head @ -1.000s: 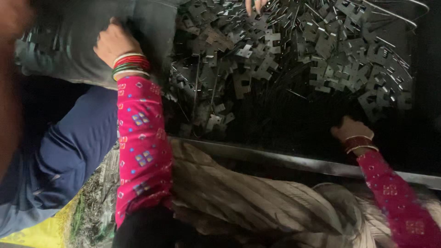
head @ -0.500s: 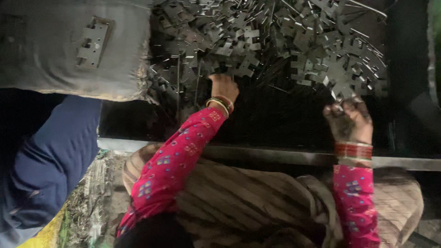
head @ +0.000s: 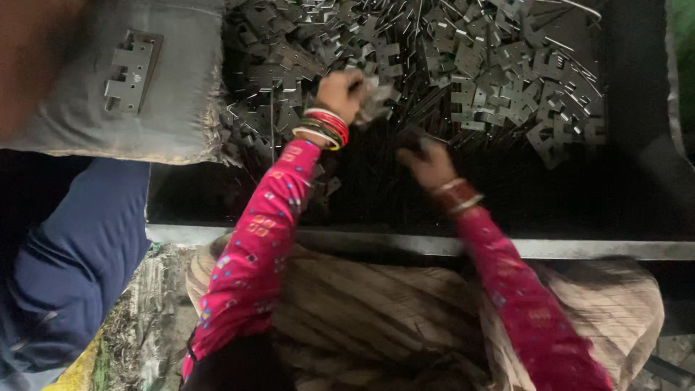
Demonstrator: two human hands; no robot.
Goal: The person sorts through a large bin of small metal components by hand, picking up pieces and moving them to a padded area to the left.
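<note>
A heap of flat grey stamped metal plates (head: 499, 80) fills a dark bin. My left hand (head: 342, 93), in a pink patterned sleeve with red and white bangles, is closed on a blurred metal plate (head: 376, 94) at the near edge of the heap. My right hand (head: 427, 163), with bangles at the wrist, lies close beside it on the dark bin floor, fingers curled around a small dark piece that I cannot make out clearly.
A grey sack (head: 137, 87) with one metal plate (head: 132, 71) lying on it sits at the upper left. Another person's blue-clad leg (head: 79, 253) is at the left. The bin's metal front rim (head: 594, 248) runs across below my hands. Striped cloth (head: 376, 318) covers my lap.
My left hand has gone from the sack at the upper left into the heap and closed on a plate. My right hand has moved left toward it. The view has shifted.
</note>
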